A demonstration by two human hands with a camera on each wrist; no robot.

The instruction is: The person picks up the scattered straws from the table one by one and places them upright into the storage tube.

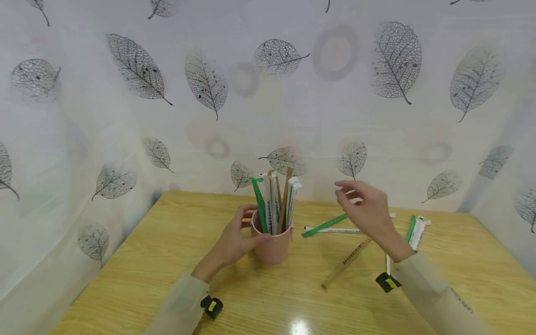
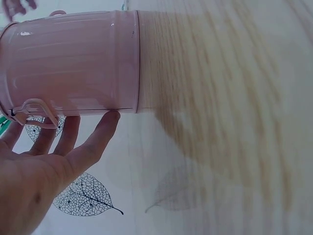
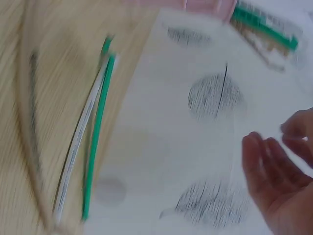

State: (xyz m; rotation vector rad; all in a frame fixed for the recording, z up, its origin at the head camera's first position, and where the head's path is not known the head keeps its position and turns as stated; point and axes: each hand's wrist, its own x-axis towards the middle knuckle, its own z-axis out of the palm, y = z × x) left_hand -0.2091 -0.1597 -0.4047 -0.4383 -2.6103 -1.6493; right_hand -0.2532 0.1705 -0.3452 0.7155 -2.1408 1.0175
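Observation:
A small pink bucket (image 1: 271, 249) stands upright on the table with several wrapped straws (image 1: 274, 209) in it, in green, white and brown wrappers. My left hand (image 1: 233, 239) holds the bucket from its left side, thumb by the front rim and fingers round the far side. In the left wrist view, fingertips touch the bucket's wall (image 2: 73, 63) below a small handle. My right hand (image 1: 368, 209) hovers to the right of the bucket, fingers loosely bent, nothing held. Under it lie a green straw (image 1: 324, 225) and a white straw (image 1: 331, 230), crossing each other.
A brown wrapped straw (image 1: 345, 265) lies diagonally nearer the front. Farther right are more straws (image 1: 416, 232), green and white, partly hidden by the right arm. A leaf-patterned cloth (image 1: 276, 107) hangs behind the wooden table (image 1: 176, 242).

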